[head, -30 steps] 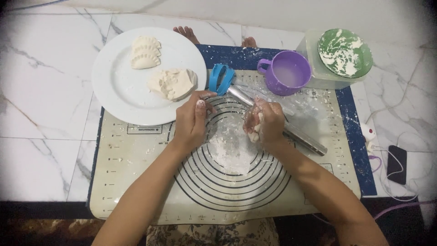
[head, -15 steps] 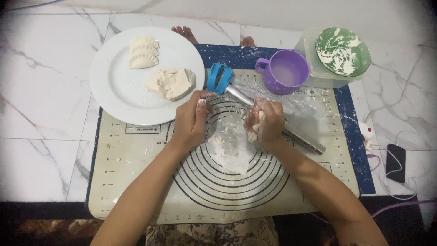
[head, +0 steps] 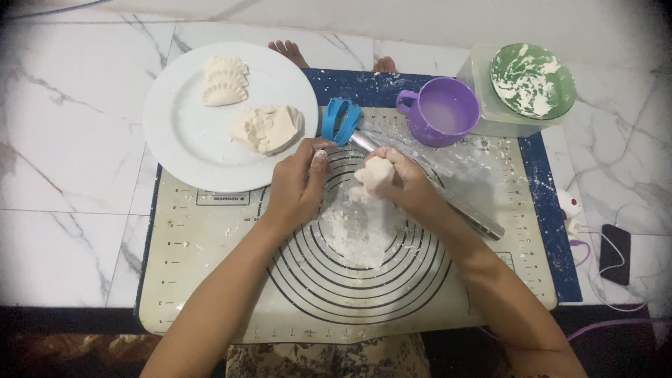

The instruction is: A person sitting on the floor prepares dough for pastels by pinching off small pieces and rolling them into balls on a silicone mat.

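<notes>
A dough lump (head: 374,171) sits clenched in the right hand (head: 399,185), raised just above the floured mat (head: 210,280). The left hand (head: 297,185) hovers beside it, fingers loosely curled and grasping nothing, near the blue cutter (head: 339,120), rolling pin (head: 462,210) and plate (head: 182,140) of folded dumplings (head: 224,80).

You're in a home kitchen setup: marble floor (head: 63,210), silicone pastry mat (head: 210,280), rolling pin (head: 448,199), plate (head: 182,140) of dumplings (head: 224,80).
</notes>
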